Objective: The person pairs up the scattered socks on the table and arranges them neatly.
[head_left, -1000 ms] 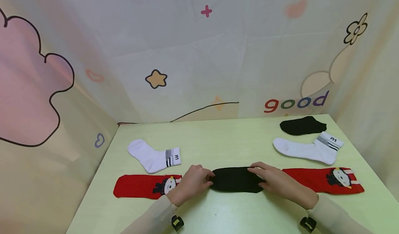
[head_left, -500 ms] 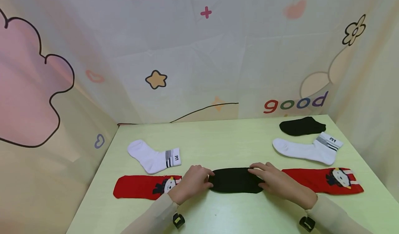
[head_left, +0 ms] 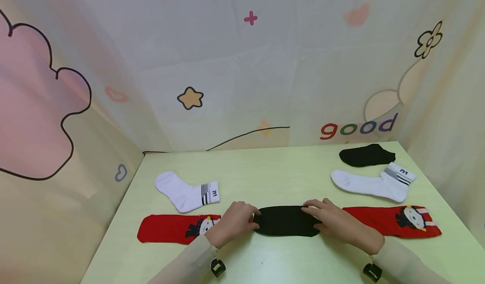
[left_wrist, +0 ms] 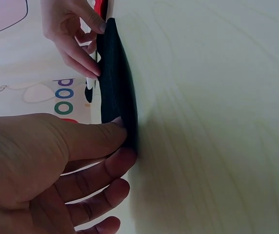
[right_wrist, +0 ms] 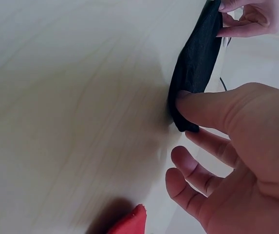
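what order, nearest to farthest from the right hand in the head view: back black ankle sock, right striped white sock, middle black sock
1. Middle black sock: pinched by right hand
2. Right striped white sock: beyond the hand, rightward
3. Back black ankle sock: behind the white sock

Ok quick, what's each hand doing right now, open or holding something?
Left hand: pinching one end of the nearer black sock.
Right hand: pinching the same sock's other end.

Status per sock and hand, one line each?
Near black sock: held at both ends
Far black sock: lying flat
Left white sock: lying flat
Right white sock: lying flat
Left red sock: flat, partly hidden
Right red sock: flat, partly hidden
Left hand: pinching near black sock
Right hand: pinching its other end
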The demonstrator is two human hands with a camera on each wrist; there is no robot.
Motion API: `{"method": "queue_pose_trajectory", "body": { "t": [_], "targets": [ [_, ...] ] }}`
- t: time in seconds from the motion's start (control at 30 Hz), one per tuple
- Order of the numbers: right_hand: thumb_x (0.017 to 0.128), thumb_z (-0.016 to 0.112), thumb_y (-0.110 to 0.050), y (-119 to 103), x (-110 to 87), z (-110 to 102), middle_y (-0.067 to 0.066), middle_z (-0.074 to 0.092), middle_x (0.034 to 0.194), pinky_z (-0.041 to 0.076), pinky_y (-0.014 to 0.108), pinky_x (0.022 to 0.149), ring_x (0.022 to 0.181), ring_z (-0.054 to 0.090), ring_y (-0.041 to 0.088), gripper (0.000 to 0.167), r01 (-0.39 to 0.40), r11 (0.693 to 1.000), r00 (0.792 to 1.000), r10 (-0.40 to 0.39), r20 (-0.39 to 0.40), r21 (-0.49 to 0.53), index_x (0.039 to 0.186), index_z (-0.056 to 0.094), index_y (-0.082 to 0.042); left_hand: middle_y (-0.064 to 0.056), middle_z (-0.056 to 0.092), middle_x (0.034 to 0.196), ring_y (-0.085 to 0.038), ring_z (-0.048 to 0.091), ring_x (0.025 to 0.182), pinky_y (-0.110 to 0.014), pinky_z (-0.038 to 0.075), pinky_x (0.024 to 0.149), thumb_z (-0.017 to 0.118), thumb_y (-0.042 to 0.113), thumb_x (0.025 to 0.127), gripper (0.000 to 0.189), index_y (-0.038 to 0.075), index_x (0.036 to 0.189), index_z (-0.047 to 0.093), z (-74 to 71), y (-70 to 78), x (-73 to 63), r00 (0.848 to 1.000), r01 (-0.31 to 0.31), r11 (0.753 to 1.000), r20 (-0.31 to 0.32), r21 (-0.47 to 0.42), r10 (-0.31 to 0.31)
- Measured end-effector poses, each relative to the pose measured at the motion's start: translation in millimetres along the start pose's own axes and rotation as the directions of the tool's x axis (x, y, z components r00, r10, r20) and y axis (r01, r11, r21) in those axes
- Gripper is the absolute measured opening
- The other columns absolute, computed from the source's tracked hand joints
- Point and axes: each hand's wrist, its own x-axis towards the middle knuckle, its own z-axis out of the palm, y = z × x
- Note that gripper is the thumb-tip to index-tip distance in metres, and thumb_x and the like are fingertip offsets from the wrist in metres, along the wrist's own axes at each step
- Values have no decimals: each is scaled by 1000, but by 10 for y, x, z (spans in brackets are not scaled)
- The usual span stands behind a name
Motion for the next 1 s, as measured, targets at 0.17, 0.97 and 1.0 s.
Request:
{"method": "queue_pose_trajectory", "body": {
  "t": [0.17,0.97,1.0],
  "targets": [
    [83,84,-5,1,-1,-14,15,59,137,57,32,80,107,55,28,52,-4,1000,1000,4,4,9,132,67,-2,12,60,59,-1,51,63,-24,48,75,85,20,86,27,6,108,79,-23,16,0,1000,-2,1000,0,-3,2],
    [87,82,-11,-7,8,-71,14,56,141,55,29,78,107,53,28,52,-6,1000,998,6,69,-4,135,66,-5,6,71,76,1,51,58,-16,43,59,79,27,93,23,7,104,80,-56,40,32,1000,-19,999,21,-38,20],
    [87,82,-13,0,11,-77,14,56,142,55,30,79,108,54,28,52,1,1000,997,0,72,-17,136,66,-6,5,73,79,1,52,58,-17,43,58,78,28,93,23,8,103,80,-60,45,35,999,-16,999,28,-44,17]
  ]
}}
